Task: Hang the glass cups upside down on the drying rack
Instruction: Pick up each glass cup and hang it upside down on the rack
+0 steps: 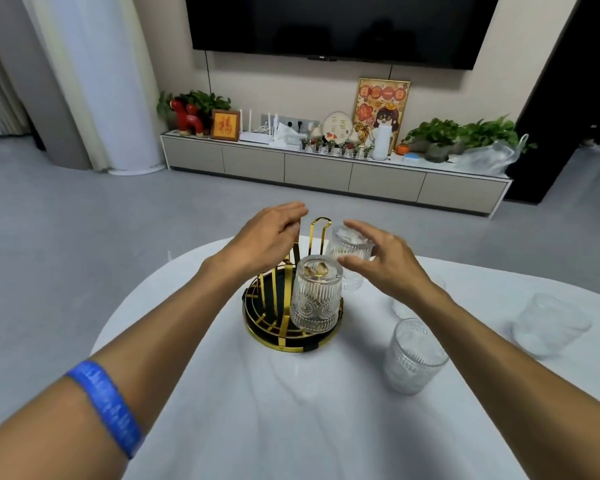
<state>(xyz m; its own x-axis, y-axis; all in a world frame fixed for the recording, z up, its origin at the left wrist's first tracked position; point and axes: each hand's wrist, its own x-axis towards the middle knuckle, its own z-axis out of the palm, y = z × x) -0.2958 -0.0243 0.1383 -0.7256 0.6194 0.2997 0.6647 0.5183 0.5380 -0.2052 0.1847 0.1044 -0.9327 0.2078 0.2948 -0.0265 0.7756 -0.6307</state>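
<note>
A round gold and black drying rack point(257, 318) with upright gold prongs stands on the white table. One ribbed glass cup point(315, 299) hangs upside down on a near prong. A second cup point(349, 252) sits upside down on a far prong, just under my right hand point(381, 259), whose fingers are spread and hold nothing. My left hand point(269, 233) hovers open over the rack's left prongs, close to the gold loop handle point(321, 225). An upright cup point(411, 356) and another cup point(551, 325) stand on the table to the right.
The white oval table point(257, 410) ends just beyond the rack, with grey floor past it. Part of another glass point(400, 308) shows behind my right forearm. A low TV cabinet point(326, 168) with plants and ornaments lines the far wall.
</note>
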